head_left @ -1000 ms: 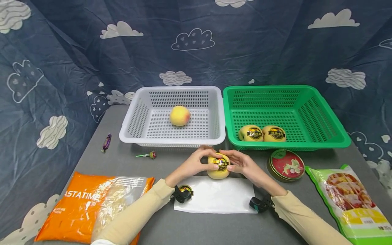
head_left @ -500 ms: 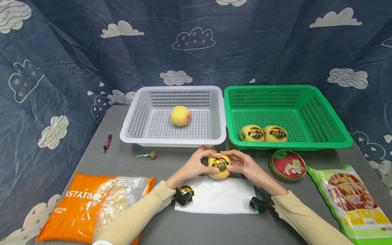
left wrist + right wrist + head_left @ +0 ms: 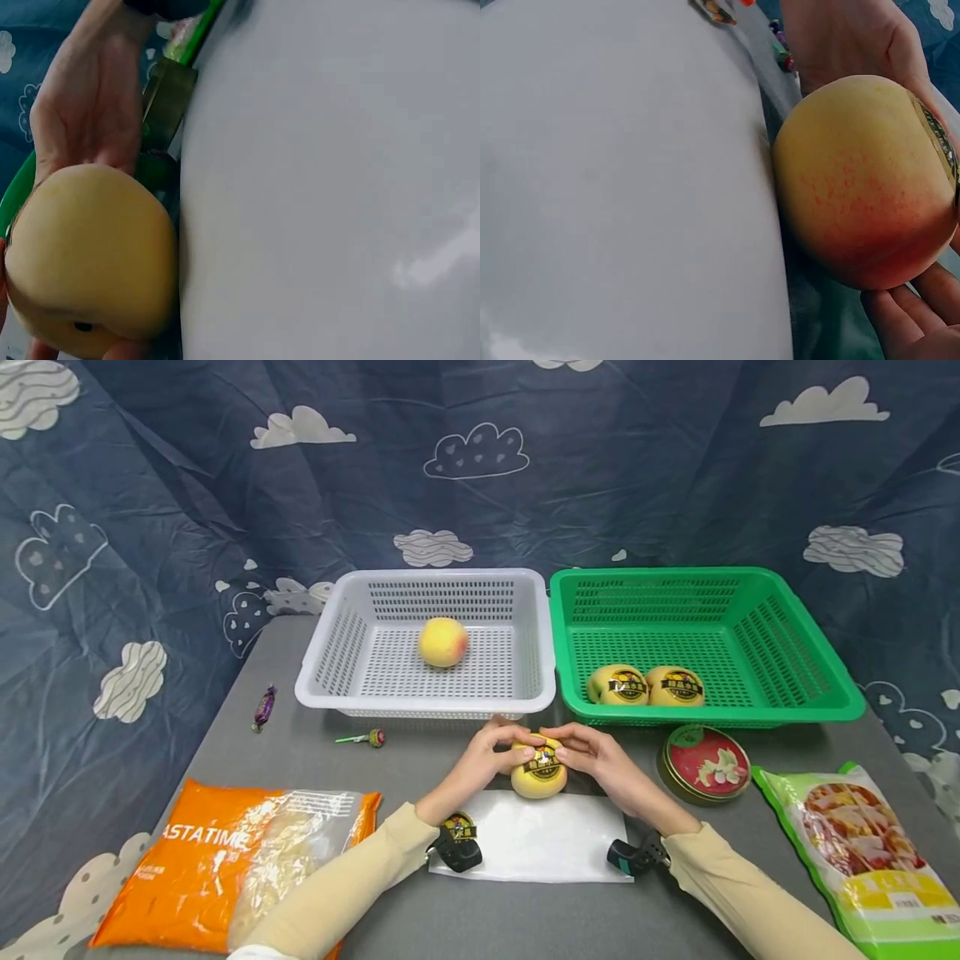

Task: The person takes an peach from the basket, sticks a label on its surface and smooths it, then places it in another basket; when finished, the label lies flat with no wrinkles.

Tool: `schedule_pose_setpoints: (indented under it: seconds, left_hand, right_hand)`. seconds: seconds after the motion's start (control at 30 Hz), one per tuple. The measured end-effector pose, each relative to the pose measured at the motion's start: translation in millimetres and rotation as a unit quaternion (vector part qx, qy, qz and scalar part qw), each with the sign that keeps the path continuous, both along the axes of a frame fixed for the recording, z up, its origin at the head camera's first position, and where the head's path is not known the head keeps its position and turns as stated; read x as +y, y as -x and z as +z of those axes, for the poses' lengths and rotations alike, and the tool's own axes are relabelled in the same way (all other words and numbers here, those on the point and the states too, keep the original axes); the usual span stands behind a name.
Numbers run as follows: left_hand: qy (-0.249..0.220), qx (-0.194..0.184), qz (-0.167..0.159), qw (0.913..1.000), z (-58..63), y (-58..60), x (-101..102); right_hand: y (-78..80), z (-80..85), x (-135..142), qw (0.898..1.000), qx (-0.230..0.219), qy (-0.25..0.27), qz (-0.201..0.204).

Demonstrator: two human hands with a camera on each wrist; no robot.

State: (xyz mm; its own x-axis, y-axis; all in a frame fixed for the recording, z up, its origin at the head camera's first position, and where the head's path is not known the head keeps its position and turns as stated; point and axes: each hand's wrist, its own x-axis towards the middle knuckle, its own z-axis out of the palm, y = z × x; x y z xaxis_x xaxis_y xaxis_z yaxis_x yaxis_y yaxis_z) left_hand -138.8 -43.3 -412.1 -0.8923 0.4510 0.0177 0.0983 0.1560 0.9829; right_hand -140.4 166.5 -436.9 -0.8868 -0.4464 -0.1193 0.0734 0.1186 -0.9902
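A yellow peach (image 3: pixel 538 783) with a black-and-gold fruit sticker (image 3: pixel 545 763) on its near side stands at the far edge of a white sheet (image 3: pixel 536 839). My left hand (image 3: pixel 483 762) holds the peach from the left, its thumb beside the sticker. From the right, my right hand (image 3: pixel 609 770) grips the same peach, thumb at the sticker's other edge. The right wrist view shows the peach's red blush and the sticker edge-on; the left wrist view shows its pale side and a dark hollow. Another sticker (image 3: pixel 459 827) lies on the sheet's left end, partly hidden by the wrist camera.
Behind stand a white basket (image 3: pixel 420 703) with one peach (image 3: pixel 443 642) and a green basket (image 3: pixel 720 716) with two stickered peaches (image 3: pixel 677 686). Around lie a red round tin (image 3: pixel 707 762), green food bag (image 3: pixel 862 843), orange pasta bag (image 3: pixel 187 868), lollipop (image 3: pixel 375 738) and purple candy (image 3: pixel 263 708).
Both thumbs have slid up along the sticker to its upper edges. The peach stays in both hands at nearly the same spot; baskets and other items have not moved.
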Motion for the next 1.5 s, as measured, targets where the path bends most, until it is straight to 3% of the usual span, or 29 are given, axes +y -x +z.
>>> schedule_pose_setpoints:
  seconds: [0.2, 0.4, 0.5, 0.6, 0.7, 0.83, 0.93, 1.03, 1.17, 1.3, 1.5]
  left_hand:
    - [-0.038, -0.075, 0.021, 0.9962, 3.7, 0.1, 5]
    - [-0.050, -0.089, 0.028, 0.9944, 5.4, 0.0, 6]
    - [-0.044, -0.073, 0.021, 0.9962, 4.9, 0.9, 5]
    - [-0.037, -0.055, 0.005, 0.9978, 4.4, 2.3, 3]
    - [-0.039, -0.040, -0.006, 0.9984, -10.3, 7.7, 2]
    - [-0.039, -0.018, -0.014, 0.9990, -21.7, 10.5, 1]
    - [-0.013, 0.013, -0.019, 0.9996, -20.5, 8.4, 0]
    - [0.028, 0.066, -0.020, 0.9973, -28.6, 9.0, -2]
    - [0.059, 0.128, -0.021, 0.9898, -32.2, 7.6, -5]
    - [0.064, 0.143, -0.022, 0.9874, -32.8, 7.5, -5]
    - [0.080, 0.143, -0.022, 0.9862, -33.2, 5.5, -7]
  right_hand:
    - [2.0, -0.5, 1, 1.000, -0.011, 0.015, 0.003]
    - [-1.1, 3.3, 0, 1.000, 0.004, 0.003, 0.007]
    - [-6.9, 5.1, -8, 0.996, 0.062, -0.057, -0.003]
    - [-13.6, 11.6, -15, 0.986, 0.122, -0.115, -0.012]
    - [-15.6, 15.5, -15, 0.982, 0.142, -0.126, 0.001]
    - [-9.9, 8.7, -5, 0.990, 0.114, -0.067, 0.044]
    - [-5.5, 4.2, 1, 0.996, 0.067, -0.016, 0.063]
    - [-3.1, 5.3, 2, 0.998, 0.027, -0.003, 0.054]
    - [0.3, 6.5, 0, 1.000, 0.014, -0.022, 0.013]
    - [1.5, 7.2, -1, 1.000, 0.013, -0.019, -0.007]
    - [-2.3, 3.6, 3, 1.000, 0.002, -0.013, 0.005]
